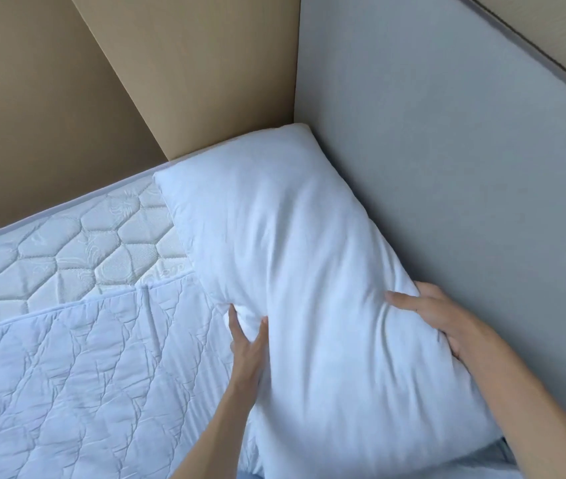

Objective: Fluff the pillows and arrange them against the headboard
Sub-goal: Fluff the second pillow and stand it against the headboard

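Note:
A large white pillow (295, 271) lies on the bed with its long right edge against the grey headboard (447, 150). Its far corner reaches the corner where the headboard meets the tan wall. My left hand (247, 344) pinches the pillow's left edge, fingers pressed into the fabric. My right hand (440, 316) grips the pillow's right edge, wedged between pillow and headboard, thumb on top. The pillow's near end runs out of view at the bottom.
A white quilted cover (67, 392) spreads over the bed to the left. Beyond it shows bare quilted mattress (67, 247) with a hexagon pattern. Tan wall panels (50, 98) border the bed's far side.

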`<state>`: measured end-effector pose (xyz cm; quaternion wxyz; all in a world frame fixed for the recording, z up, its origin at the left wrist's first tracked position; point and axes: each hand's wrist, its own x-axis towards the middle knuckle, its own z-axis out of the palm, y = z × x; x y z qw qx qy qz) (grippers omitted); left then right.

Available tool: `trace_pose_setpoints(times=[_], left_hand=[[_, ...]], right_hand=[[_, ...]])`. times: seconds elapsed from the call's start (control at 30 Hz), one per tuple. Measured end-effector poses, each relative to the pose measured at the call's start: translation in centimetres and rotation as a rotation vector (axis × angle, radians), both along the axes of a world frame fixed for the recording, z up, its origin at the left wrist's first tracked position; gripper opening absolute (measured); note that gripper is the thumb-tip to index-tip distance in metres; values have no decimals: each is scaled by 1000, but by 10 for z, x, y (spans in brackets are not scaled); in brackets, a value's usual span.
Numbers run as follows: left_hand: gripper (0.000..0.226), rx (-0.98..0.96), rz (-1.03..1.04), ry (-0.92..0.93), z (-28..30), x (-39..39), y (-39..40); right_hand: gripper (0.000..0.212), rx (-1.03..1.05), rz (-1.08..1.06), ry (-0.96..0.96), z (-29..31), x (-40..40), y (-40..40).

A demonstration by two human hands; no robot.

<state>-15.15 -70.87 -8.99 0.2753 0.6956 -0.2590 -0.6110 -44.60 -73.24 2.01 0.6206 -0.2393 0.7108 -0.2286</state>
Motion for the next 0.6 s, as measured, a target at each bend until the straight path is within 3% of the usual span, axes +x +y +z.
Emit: trace_pose_setpoints(times=[0.07,0.17,0.23,0.33,0.4,0.53,0.6], left_hand=[[84,22,22,126,1,7,4],[78,66,50,235,6,14,2],[71,95,19,267,5,15,3],[81,133,-157,227,-6,18,14],[82,128,-174,193,-18,24,19],[88,-1,38,172,-17,33,-14],[98,-95,98,126,-13,32,-46]], right_hand=[[56,12,23,-56,34,27,-3],[48,-90,29,-166,88,55,1],[46,-157,25,-276,118,65,16],[41,-139,12,-347,122,72,33],[46,-92,24,-247,101,75,29],[104,-159,15,162,50,78,-24],[104,-216,50,166,38,78,-64]])
